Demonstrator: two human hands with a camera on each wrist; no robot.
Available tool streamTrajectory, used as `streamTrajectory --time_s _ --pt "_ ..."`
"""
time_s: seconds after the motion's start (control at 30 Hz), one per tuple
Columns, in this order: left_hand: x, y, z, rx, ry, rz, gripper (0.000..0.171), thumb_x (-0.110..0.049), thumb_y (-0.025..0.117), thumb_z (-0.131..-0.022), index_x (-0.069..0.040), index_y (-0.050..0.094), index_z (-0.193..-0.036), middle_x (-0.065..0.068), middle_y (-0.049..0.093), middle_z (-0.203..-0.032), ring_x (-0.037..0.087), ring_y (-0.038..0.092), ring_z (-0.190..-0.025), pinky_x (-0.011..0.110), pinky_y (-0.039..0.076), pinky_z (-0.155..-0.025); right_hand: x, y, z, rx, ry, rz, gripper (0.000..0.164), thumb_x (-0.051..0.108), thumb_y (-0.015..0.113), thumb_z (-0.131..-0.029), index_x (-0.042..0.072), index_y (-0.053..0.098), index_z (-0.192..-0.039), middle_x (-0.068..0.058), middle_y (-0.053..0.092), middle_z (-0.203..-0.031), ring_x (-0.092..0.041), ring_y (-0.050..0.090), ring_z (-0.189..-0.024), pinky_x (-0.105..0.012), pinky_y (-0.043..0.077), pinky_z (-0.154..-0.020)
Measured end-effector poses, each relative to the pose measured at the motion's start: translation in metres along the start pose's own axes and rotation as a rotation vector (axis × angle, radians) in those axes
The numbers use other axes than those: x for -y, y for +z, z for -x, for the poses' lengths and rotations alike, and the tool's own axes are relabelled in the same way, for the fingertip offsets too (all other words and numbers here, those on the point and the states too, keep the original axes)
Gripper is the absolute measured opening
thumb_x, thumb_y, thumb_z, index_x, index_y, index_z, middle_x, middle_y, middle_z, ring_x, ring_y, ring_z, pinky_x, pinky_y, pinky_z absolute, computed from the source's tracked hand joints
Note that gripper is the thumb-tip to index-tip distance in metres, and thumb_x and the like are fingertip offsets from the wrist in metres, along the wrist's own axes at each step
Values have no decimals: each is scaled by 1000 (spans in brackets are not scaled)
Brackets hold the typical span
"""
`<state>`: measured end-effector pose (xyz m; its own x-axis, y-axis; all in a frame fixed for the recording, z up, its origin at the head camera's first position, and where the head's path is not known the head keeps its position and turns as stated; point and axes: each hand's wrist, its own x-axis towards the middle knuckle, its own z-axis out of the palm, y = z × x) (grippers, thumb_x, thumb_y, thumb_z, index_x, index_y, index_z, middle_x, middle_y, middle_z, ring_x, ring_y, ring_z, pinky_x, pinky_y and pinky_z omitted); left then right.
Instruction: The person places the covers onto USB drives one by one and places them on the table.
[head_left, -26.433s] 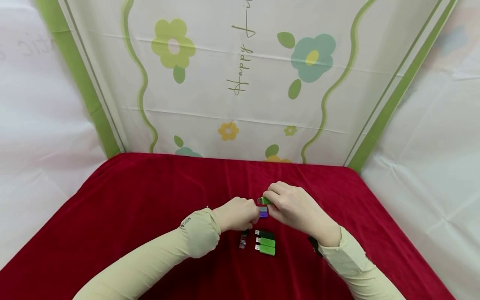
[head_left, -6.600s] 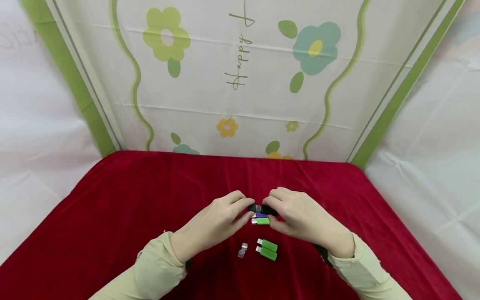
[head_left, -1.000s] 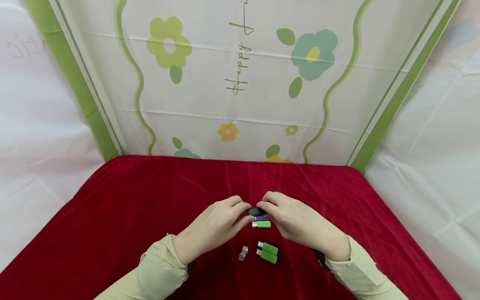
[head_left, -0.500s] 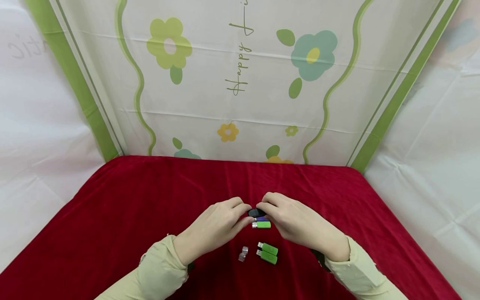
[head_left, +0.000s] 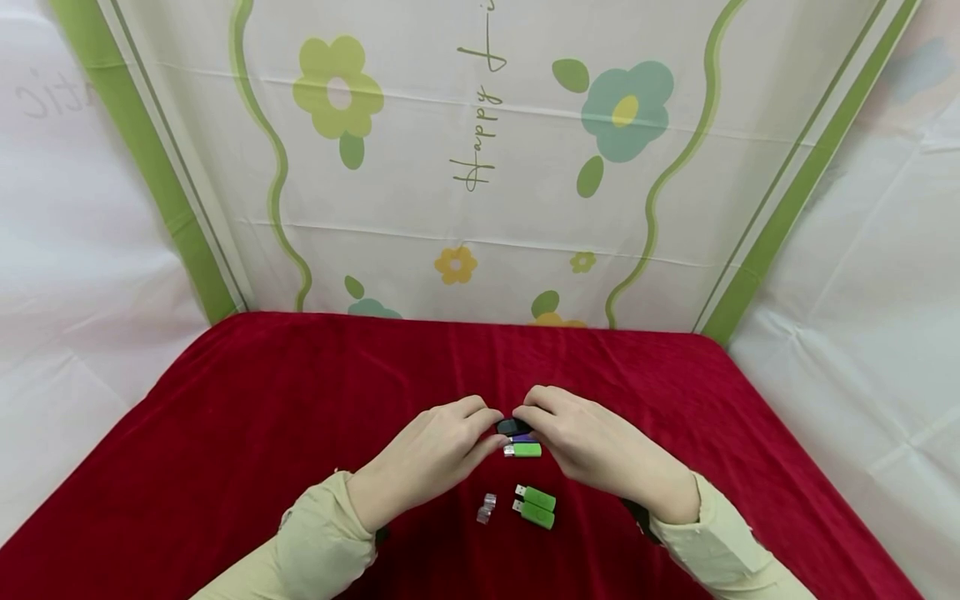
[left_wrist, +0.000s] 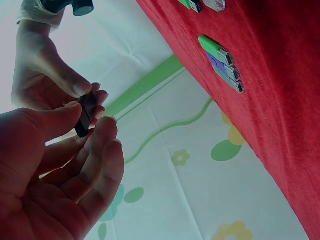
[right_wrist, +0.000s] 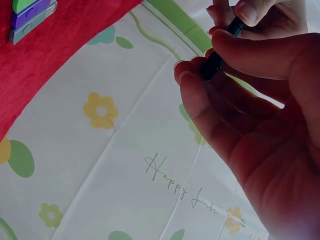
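Stick of oblong black plastic is pinched by the left hand and right hand; below it lie slim adjoining USB sticks, green, purple and grey.

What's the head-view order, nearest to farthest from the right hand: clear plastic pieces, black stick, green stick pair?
1. Black stick: pinched by right hand.
2. Green stick pair: below it in view.
3. Clear plastic pieces: left of the pair.

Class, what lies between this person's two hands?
A black stick, pinched by the left hand and right hand; the left wrist view shows it plainly.
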<state>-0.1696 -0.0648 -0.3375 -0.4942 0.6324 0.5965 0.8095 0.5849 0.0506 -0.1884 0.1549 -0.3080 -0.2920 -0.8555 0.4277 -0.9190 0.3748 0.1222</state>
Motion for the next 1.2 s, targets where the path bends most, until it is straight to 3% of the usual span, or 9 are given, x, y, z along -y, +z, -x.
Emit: streamTrajectory --time_s 0.4,0.7,1.2 --pt "0 2 1 2 1 -3 20 -21 63 -84 -5 63 -96 -4 50 -81 1 42 -60 10 39 -54 0 1 1 16 14 -5 23 -5 57 -75 7 59 -94 2 48 -88 -7 44 -76 -14 40 -66" --pt "-1 0 1 7 -1 -4 20 -20 63 -84 -5 63 -96 -4 50 -81 2 43 -61 10 39 -54 0 2 2 1 -3 -17 21 -2 43 -80 7 58 -93 0 49 -88 -8 44 -76 -15 40 -67" --pt "-2 0 0 22 -11 -5 19 -20 62 -85 -5 63 -95 -4 50 -79 3 43 -60 10 38 -54 3 3 1 4 0 18 27 -11 55 -70 7 57 -89 0 48 -87 -9 43 -75 -16 40 -66"
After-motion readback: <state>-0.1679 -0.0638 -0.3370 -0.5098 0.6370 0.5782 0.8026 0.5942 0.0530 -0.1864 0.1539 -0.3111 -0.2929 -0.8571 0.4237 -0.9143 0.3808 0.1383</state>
